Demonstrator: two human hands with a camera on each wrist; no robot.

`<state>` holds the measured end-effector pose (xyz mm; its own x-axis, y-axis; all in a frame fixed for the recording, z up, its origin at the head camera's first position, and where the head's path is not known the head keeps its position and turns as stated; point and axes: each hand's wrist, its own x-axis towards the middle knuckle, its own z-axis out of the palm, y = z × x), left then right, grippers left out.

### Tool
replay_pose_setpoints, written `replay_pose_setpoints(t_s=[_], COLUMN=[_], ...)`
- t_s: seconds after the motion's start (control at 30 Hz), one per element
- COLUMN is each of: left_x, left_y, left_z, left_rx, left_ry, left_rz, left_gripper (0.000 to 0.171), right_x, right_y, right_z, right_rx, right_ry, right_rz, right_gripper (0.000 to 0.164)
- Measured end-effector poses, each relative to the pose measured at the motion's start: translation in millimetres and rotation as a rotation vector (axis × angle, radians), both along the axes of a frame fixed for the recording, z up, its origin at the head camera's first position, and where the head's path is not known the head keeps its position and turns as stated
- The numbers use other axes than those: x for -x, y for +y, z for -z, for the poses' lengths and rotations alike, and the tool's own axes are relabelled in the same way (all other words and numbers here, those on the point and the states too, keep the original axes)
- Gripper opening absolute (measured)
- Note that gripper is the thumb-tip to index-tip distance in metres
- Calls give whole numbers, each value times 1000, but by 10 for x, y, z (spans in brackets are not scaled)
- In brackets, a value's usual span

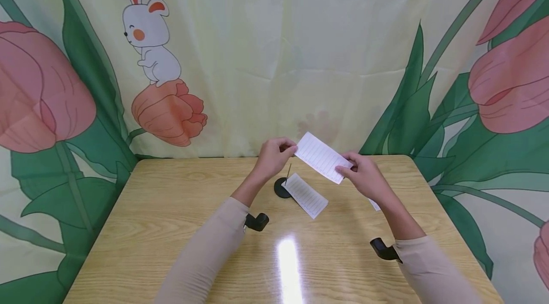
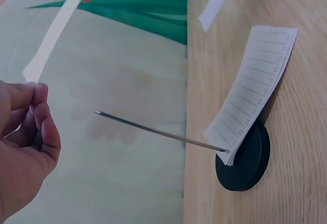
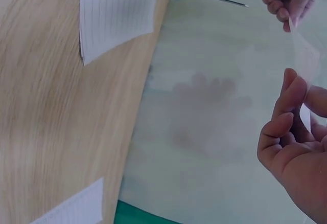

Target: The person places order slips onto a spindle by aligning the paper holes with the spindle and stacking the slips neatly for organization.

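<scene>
A lined white paper slip is held up above the table between both hands. My left hand pinches its upper left corner between thumb and finger. My right hand grips the opposite end, thumb on the printed face. Below stands a paper spike with a round black base and a thin upright metal rod. Several similar slips are stacked on the spike, the rod passing through them near one end. The held slip is apart from the spike's tip.
Another white slip lies on the wooden table, mostly hidden under the right forearm in the head view. Behind the table's far edge hangs a curtain printed with tulips and a rabbit. Black wrist cameras sit on both forearms.
</scene>
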<state>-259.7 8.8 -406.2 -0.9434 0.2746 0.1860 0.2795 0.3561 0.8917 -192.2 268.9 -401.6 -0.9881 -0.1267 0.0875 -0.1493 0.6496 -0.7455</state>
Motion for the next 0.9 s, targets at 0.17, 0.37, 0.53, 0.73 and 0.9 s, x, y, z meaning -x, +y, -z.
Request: replay_pose_setpoints(t_s=[0.17, 0.37, 0.53, 0.73, 0.9], left_x=[26, 45, 53, 40, 47], left_y=[-25, -55, -69, -78, -75], left_z=[30, 106, 191, 256, 296], left_rx=[28, 61, 90, 87, 97], left_ry=[-6, -19, -34, -64, -53], left_rz=[-3, -4, -1, 3, -5], left_gripper=[14, 12, 12, 14, 13], right_x=[11, 16, 26, 56, 62], right_y=[-62, -104, -120, -120, -129], right_z=[87, 224, 303, 374, 400], right_rx=[23, 36, 37, 22, 12], right_ry=[-10, -50, -58, -66, -82], right_rz=[25, 60, 70, 78, 88], right_gripper=[30, 31, 29, 28, 29])
